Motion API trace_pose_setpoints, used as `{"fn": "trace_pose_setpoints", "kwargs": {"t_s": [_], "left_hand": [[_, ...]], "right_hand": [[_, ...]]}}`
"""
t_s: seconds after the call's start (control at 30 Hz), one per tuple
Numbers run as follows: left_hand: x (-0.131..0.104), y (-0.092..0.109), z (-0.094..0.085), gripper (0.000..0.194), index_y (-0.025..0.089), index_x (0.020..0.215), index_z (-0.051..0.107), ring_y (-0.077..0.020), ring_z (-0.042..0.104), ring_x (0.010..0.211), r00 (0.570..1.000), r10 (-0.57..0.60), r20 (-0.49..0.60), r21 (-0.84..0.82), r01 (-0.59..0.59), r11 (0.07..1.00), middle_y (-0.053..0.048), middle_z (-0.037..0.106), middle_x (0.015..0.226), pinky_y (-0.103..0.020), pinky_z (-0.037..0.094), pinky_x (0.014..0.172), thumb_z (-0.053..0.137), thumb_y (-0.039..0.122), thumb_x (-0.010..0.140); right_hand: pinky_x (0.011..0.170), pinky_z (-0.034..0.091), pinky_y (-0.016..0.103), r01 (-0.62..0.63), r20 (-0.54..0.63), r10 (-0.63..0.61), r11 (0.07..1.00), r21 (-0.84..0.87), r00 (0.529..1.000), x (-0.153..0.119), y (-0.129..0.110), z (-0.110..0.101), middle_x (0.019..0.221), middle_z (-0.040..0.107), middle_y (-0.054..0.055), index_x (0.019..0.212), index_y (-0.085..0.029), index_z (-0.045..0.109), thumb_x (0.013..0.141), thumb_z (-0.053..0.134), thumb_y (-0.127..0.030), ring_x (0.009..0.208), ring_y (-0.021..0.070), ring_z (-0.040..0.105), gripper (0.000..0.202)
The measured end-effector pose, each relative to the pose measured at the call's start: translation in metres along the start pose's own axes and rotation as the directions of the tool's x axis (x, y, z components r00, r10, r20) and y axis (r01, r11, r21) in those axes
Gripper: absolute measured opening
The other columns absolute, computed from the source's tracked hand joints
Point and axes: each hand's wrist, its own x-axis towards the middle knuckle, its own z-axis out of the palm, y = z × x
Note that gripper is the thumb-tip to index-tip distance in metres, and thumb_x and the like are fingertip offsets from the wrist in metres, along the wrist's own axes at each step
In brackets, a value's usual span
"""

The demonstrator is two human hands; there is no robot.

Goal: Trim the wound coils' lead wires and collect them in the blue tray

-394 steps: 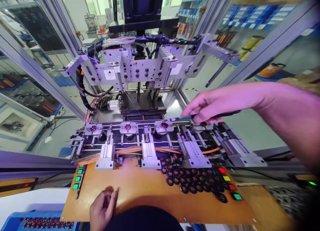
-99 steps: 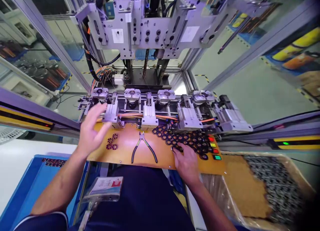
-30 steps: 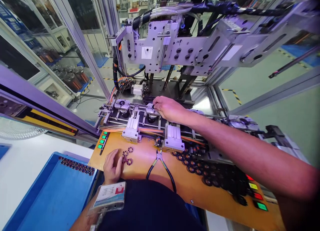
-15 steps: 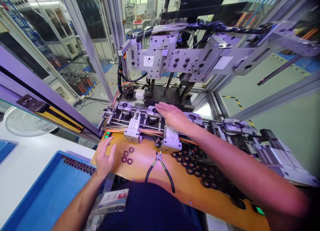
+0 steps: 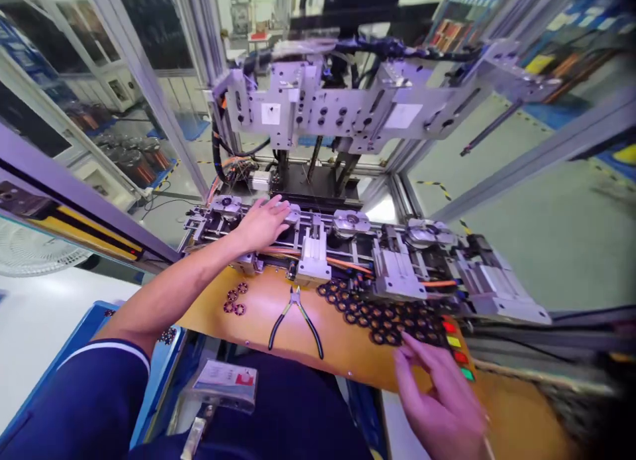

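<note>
My left hand (image 5: 263, 225) lies over the second metal fixture (image 5: 293, 213) from the left, fingers stretched and spread; it covers most of that fixture. My right hand (image 5: 442, 397) is at the near edge of a cluster of black rings (image 5: 365, 314) on the orange bench top. Its thumb and forefinger come together at the tips beside the rings; whatever may be between them is too small to make out. Between the hands, cutting pliers (image 5: 295, 307) rest with handles apart. Several small dark red rings (image 5: 233, 297) lie left of the pliers.
More fixtures (image 5: 350, 223) continue rightward along the machine, below a metal plate assembly (image 5: 322, 109). Coloured buttons (image 5: 457, 347) sit at the bench's right. A blue tray (image 5: 92, 321) with small parts stands at left, near a white fan (image 5: 37, 244).
My left hand has moved from the bench up onto the second fixture. My right hand has left that fixture and come down to the black rings. The view has shifted right.
</note>
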Motion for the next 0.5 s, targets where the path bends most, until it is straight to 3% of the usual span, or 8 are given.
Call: {"fn": "trace_pose_setpoints", "kwargs": {"t_s": [0.1, 0.17, 0.3, 0.33, 0.4, 0.5], "left_hand": [[-0.004, 0.002, 0.003, 0.047, 0.007, 0.139, 0.046, -0.0305, 0.033, 0.144, 1.000, -0.007, 0.008, -0.008, 0.007, 1.000, -0.017, 0.046, 0.149, -0.055, 0.027, 0.115, 0.042, 0.028, 0.096], [-0.004, 0.002, 0.004, 0.051, 0.007, 0.142, 0.042, -0.0306, 0.031, 0.144, 1.000, -0.017, 0.023, 0.000, 0.017, 1.000, -0.017, 0.042, 0.152, -0.054, 0.027, 0.116, 0.043, 0.027, 0.095], [-0.008, 0.005, -0.001, 0.062, 0.008, 0.147, 0.031, -0.0341, 0.024, 0.147, 0.996, -0.030, 0.082, -0.028, 0.032, 0.999, -0.017, 0.030, 0.158, -0.058, 0.024, 0.116, 0.049, 0.032, 0.093], [-0.012, 0.008, -0.004, 0.066, 0.007, 0.148, 0.029, -0.0355, 0.021, 0.148, 0.998, -0.038, 0.049, -0.058, 0.041, 0.998, -0.018, 0.027, 0.159, -0.060, 0.023, 0.116, 0.050, 0.034, 0.092], [-0.028, 0.017, -0.012, 0.069, 0.007, 0.149, 0.027, -0.0359, 0.018, 0.148, 0.992, -0.054, -0.116, -0.145, 0.037, 0.989, -0.020, 0.025, 0.159, -0.060, 0.023, 0.116, 0.052, 0.038, 0.092], [-0.069, 0.041, -0.019, 0.062, 0.016, 0.146, 0.035, -0.0302, 0.028, 0.146, 0.919, -0.072, -0.387, -0.308, -0.055, 0.950, -0.015, 0.039, 0.154, -0.057, 0.028, 0.116, 0.055, 0.036, 0.091]], "right_hand": [[0.069, 0.055, 0.028, -0.045, 0.091, 0.049, 0.998, -0.044, 0.995, -0.048, 0.018, 0.002, 0.084, 0.068, 0.005, 0.109, -0.016, 0.065, 0.090, 0.061, -0.018, 0.068, 0.0152, 0.066, 0.020], [0.070, 0.055, 0.029, -0.041, 0.127, 0.051, 0.996, -0.079, 0.991, -0.065, 0.025, 0.013, 0.082, 0.070, 0.005, 0.105, -0.015, 0.066, 0.092, 0.058, -0.021, 0.068, 0.0156, 0.066, 0.016], [0.075, 0.054, 0.034, -0.034, 0.240, 0.050, 0.997, -0.073, 0.970, -0.062, 0.035, 0.047, 0.085, 0.069, 0.008, 0.098, -0.017, 0.069, 0.094, 0.053, -0.025, 0.079, 0.0200, 0.065, 0.018], [0.075, 0.054, 0.035, -0.039, 0.267, 0.055, 0.997, -0.064, 0.962, -0.056, 0.036, 0.055, 0.086, 0.068, 0.008, 0.098, -0.018, 0.069, 0.094, 0.053, -0.026, 0.080, 0.0202, 0.064, 0.018], [0.074, 0.053, 0.035, -0.059, 0.304, 0.068, 0.998, -0.036, 0.950, -0.045, 0.038, 0.065, 0.085, 0.065, 0.006, 0.095, -0.018, 0.068, 0.093, 0.055, -0.024, 0.080, 0.0185, 0.061, 0.014], [0.068, 0.052, 0.036, -0.101, 0.314, 0.082, 0.994, 0.044, 0.946, -0.032, 0.033, 0.068, 0.076, 0.060, 0.005, 0.082, -0.018, 0.067, 0.090, 0.056, -0.017, 0.073, 0.0181, 0.057, 0.014]]}}
